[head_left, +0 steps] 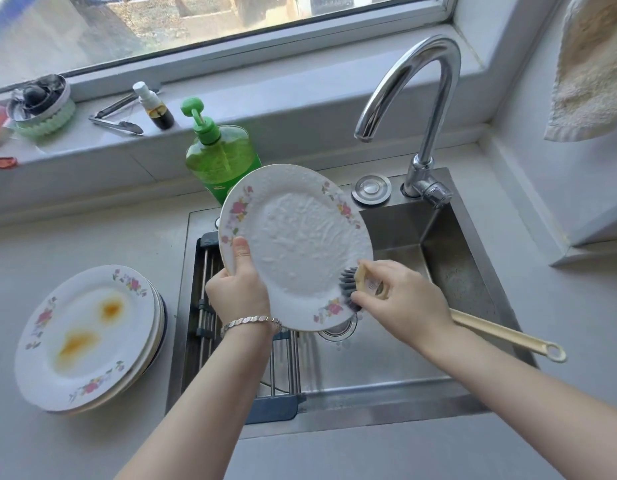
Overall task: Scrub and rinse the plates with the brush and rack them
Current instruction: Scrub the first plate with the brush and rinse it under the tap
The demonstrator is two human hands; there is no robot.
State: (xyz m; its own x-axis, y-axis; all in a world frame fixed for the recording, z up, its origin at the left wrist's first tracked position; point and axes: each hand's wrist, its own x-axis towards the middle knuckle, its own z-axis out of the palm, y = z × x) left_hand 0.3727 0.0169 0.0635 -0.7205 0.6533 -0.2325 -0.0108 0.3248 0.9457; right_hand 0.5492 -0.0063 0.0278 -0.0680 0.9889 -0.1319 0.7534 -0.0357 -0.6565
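Note:
A white plate (296, 237) with pink flowers on its rim is tilted up over the sink, its face covered in suds. My left hand (238, 289) grips its lower left edge, thumb on the face. My right hand (400, 299) holds the cream-handled brush (501, 332) close to its head. The grey bristles (348, 282) press on the plate's lower right rim. A stack of dirty flowered plates (89, 337), the top one with orange stains, sits on the counter at left. A roll-up rack (210, 313) spans the sink's left side under the held plate.
The steel sink (452, 271) has a chrome tap (421, 98) at its back right, with no water running. A green soap bottle (220, 154) stands behind the plate. Tongs (116, 116), a small bottle (154, 107) and a tin (40, 105) lie on the sill. A cloth (591, 71) hangs at right.

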